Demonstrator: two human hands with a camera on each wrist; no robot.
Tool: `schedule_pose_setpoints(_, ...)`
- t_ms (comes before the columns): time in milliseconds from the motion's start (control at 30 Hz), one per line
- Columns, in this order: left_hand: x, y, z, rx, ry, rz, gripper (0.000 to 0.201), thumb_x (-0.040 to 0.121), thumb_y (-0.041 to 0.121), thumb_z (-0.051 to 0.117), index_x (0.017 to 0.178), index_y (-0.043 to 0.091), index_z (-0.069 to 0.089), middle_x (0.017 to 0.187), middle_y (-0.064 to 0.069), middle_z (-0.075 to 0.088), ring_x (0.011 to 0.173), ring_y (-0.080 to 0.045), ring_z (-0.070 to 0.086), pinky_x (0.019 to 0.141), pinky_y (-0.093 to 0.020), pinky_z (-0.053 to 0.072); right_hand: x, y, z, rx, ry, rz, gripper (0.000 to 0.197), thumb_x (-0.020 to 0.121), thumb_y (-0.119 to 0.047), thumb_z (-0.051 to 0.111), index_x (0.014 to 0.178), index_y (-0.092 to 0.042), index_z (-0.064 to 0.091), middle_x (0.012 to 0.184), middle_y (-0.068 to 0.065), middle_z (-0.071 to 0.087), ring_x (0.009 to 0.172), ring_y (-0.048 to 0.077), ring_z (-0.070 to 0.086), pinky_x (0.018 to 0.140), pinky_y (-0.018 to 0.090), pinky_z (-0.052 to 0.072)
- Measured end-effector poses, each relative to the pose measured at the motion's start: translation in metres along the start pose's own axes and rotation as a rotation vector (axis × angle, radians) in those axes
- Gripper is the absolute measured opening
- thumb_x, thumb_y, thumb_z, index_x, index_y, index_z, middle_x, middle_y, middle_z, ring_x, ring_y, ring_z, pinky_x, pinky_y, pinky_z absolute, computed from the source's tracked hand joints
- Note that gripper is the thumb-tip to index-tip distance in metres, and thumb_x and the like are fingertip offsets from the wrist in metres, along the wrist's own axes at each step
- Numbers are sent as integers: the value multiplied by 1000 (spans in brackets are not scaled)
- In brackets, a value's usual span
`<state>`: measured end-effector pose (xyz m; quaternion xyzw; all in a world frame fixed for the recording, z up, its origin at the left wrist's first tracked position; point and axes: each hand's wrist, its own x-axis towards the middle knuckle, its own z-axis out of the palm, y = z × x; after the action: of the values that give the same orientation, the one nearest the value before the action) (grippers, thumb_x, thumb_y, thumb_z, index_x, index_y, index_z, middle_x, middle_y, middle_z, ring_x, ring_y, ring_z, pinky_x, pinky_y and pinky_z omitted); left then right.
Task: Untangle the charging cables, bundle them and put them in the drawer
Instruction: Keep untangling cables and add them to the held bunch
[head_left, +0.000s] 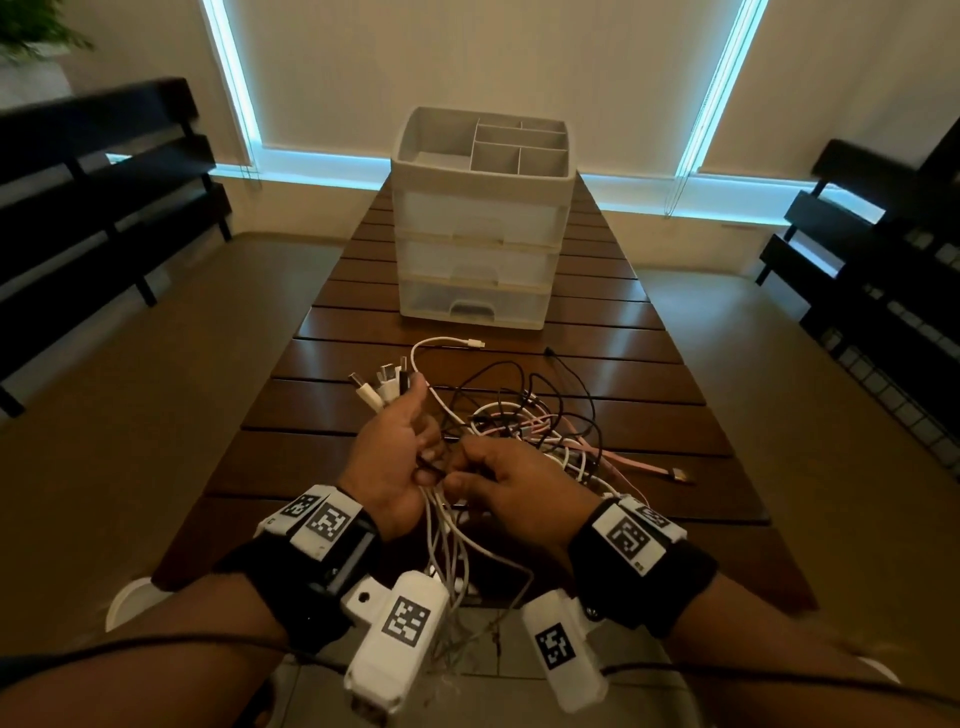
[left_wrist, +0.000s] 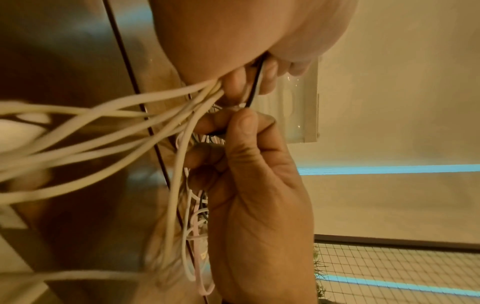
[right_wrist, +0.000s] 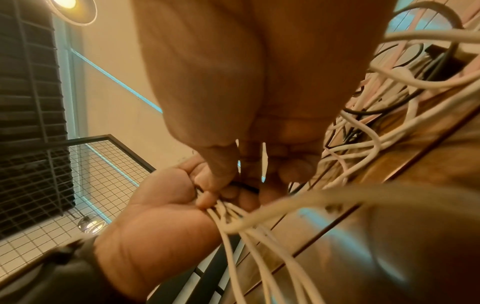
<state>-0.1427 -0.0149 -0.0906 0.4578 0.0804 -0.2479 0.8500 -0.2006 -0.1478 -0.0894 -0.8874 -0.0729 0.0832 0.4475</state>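
Two hands meet over the near part of the table (head_left: 649, 364). Left hand (head_left: 392, 457) is clamped on a bunch of charging cables (head_left: 524, 421), plug ends (head_left: 384, 382) fanning out past its thumb toward the far left; white cable lengths hang below the fist off the near table edge. Right hand (head_left: 511, 483) pinches a thin black strand right beside the left fingers, hands touching or almost. Left wrist view: right thumb (left_wrist: 244, 131) pressed on the black strand, white cables (left_wrist: 109, 131) streaming left. Right wrist view: left hand (right_wrist: 166, 216) curled round the white bunch (right_wrist: 249, 246).

Rest of the tangle, black, white and pink, lies on the table just right of and beyond the hands; a pink flat cable (head_left: 639, 465) with a gold plug trails right, one white plug end (head_left: 475, 343) points right near the drawers.

Drawer unit (head_left: 480, 223), three translucent drawers all shut, divided tray on top, stands far centre, apart from the tangle.

No readable writing; only square black-and-white marker tags on the wrist bands (head_left: 623, 535). Dark benches (head_left: 98, 176) flank left and right.
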Motion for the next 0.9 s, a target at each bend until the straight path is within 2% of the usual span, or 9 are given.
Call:
schedule_pose_setpoints(133, 0, 4, 0, -56, -85, 31, 56, 97, 44, 46, 48, 21, 33, 44, 4, 25, 40, -11, 30, 39, -21, 17, 2, 3, -2, -38, -14, 12, 20, 98, -31, 52, 100, -13, 60, 93, 3, 63, 84, 16, 60, 80, 38, 50)
schedule_pose_setpoints(233, -1, 8, 4, -51, -55, 88, 54, 97, 44, 48, 50, 23, 30, 45, 5, 22, 41, -11, 24, 52, -28, 12, 1, 4, -1, -83, -50, 19, 24, 99, -30, 49, 107, -10, 61, 97, 10, 64, 86, 23, 62, 82, 41, 52)
schedule_pose_setpoints(300, -1, 10, 7, -21, -2, 147, 53, 98, 43, 49, 51, 24, 32, 44, 6, 22, 42, -10, 23, 45, -25, 17, 0, 3, -1, -33, -75, 21, 20, 98, -25, 51, 104, -11, 64, 96, 12, 65, 85, 26, 63, 77, 37, 52)
schedule_pose_setpoints(433, -2, 16, 9, -35, 78, 148, 52, 97, 44, 50, 53, 24, 32, 45, 7, 23, 43, -11, 27, 41, -22, 27, 0, 1, -4, -37, -60, -19, 19, 99, -25, 50, 93, -20, 67, 83, 3, 64, 70, 13, 61, 65, 23, 50)
schedule_pose_setpoints(500, -3, 19, 7, -43, 20, 116, 53, 97, 47, 47, 53, 23, 30, 44, 6, 22, 40, -10, 29, 40, -22, 27, 1, 5, -8, -133, -69, 6, 21, 99, -29, 50, 97, -16, 66, 86, 4, 65, 73, 15, 61, 71, 32, 54)
schedule_pose_setpoints(567, -5, 23, 6, 41, -47, 112, 54, 97, 47, 47, 51, 24, 31, 43, 7, 22, 36, -8, 26, 36, -20, 21, 3, 11, -11, -265, -71, -3, 21, 97, -31, 52, 94, -15, 64, 89, 2, 65, 81, 15, 61, 81, 39, 52)
schedule_pose_setpoints(667, -4, 28, 6, 197, -19, 79, 52, 95, 46, 51, 50, 25, 36, 42, 8, 23, 33, -6, 21, 34, -17, 12, 5, 11, -20, -301, -3, -1, 19, 95, -29, 56, 101, -15, 66, 101, -2, 67, 92, 9, 61, 86, 31, 50)
schedule_pose_setpoints(800, -2, 34, 6, 564, 149, 119, 37, 94, 41, 58, 66, 22, 43, 47, 7, 33, 38, -8, 28, 37, -21, 22, 6, 11, -35, -380, 114, -14, 13, 93, -26, 60, 97, -15, 66, 91, -15, 59, 78, -4, 53, 70, 16, 42)
schedule_pose_setpoints(900, -4, 37, 10, 850, 202, 206, 31, 95, 38, 57, 71, 18, 51, 51, 3, 40, 44, -11, 35, 43, -24, 28, 6, 16, -39, -536, 124, -33, 15, 93, -24, 60, 108, -23, 63, 99, -13, 46, 83, 2, 48, 77, 22, 45)
